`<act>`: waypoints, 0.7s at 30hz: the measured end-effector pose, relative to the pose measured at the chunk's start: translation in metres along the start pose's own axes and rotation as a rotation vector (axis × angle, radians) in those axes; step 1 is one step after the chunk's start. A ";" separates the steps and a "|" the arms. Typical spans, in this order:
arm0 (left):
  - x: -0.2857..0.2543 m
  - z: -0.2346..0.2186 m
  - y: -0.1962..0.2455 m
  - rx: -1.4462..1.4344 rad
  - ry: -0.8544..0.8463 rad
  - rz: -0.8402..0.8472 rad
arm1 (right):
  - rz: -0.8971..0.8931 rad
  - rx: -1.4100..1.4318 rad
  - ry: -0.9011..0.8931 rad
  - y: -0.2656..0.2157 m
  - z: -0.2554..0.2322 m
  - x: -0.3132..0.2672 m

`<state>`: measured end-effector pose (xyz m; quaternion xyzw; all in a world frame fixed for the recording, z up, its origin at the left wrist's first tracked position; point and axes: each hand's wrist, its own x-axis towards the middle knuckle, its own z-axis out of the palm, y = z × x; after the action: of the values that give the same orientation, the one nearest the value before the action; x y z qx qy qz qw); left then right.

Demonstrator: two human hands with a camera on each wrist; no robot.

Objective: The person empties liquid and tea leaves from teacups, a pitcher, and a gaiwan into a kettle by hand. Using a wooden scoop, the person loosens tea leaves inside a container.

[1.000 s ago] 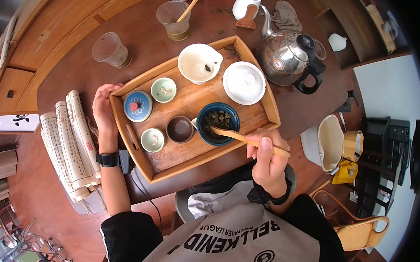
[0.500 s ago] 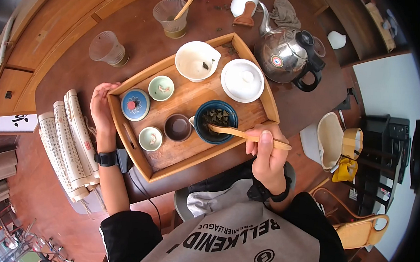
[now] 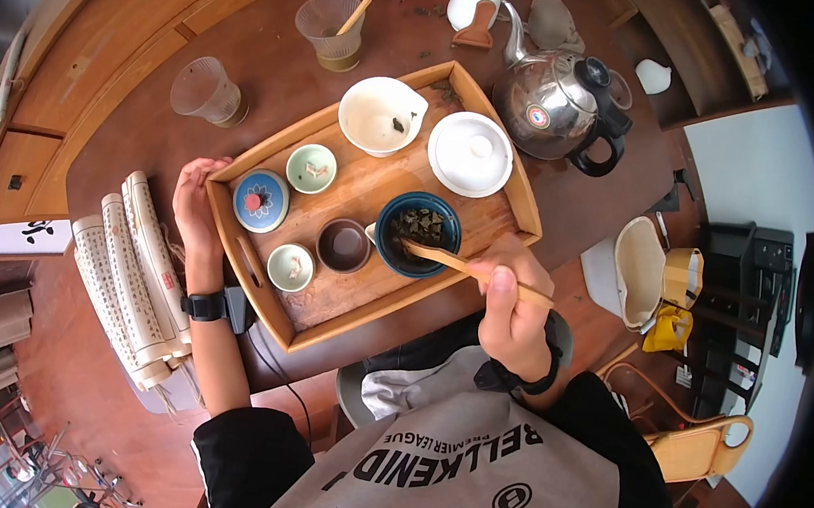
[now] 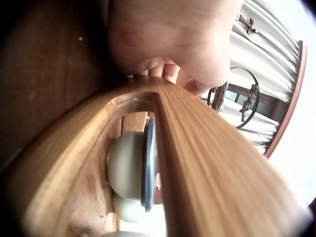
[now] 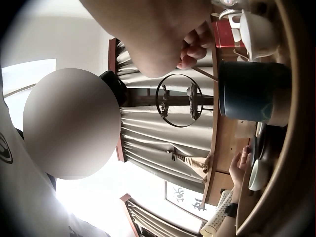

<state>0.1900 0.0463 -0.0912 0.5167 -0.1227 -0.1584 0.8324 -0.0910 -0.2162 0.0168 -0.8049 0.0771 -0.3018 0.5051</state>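
Note:
In the head view, the right hand [image 3: 511,307] pinches a wooden stick [image 3: 445,257]; its far end dips among dark leaves [image 3: 417,228] in a blue bowl [image 3: 388,252]. The bowl stands inside a wooden tray [image 3: 372,321]. At the tray's left corner, the left hand [image 3: 196,211] grips the outer edge, some fingers hidden by the wall. The left wrist view has that hand [image 4: 170,42] against the tray's rim [image 4: 197,133]. Curled fingers of the right hand [image 5: 163,39] and the bowl's side [image 5: 247,91] show in the right wrist view.
The tray also bears a white pitcher [image 3: 365,120], a lidded white bowl [image 3: 468,167], a blue-lidded jar [image 3: 261,205] and several small cups. Around it are a steel kettle [image 3: 546,106], two ribbed glasses, a white holder [image 3: 472,3] and paper scrolls [image 3: 139,279].
The stick's handle end has swung lower in the head view, with the right hand turning slightly. Tray and left hand appear slightly farther left and up. The grey cloth beyond the kettle has changed shape.

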 end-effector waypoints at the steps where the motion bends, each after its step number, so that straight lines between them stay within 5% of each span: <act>1: 0.000 0.000 0.000 -0.001 0.005 -0.005 | -0.132 -0.097 0.002 -0.003 0.000 0.004; 5: 0.000 0.000 -0.001 0.008 0.001 0.008 | -0.131 -0.072 -0.026 -0.012 0.006 0.008; 7: 0.000 -0.001 0.000 -0.005 -0.027 0.023 | -0.019 0.485 0.083 -0.014 0.021 0.008; 10: 0.000 -0.001 0.000 0.012 -0.020 0.022 | 0.066 0.673 -0.046 -0.018 0.017 0.011; 17: -0.001 0.000 0.001 0.005 -0.017 0.024 | -0.130 0.676 -0.289 -0.010 0.024 0.030; 19: 0.000 0.001 0.001 0.026 -0.019 0.032 | -0.086 0.664 -0.260 -0.020 0.025 0.030; 21: 0.000 -0.001 0.000 0.021 -0.018 0.031 | 0.174 0.505 -0.351 -0.027 0.021 0.033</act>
<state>0.1906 0.0470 -0.0916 0.5220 -0.1399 -0.1488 0.8281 -0.0580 -0.2012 0.0472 -0.6843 -0.0199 -0.1235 0.7184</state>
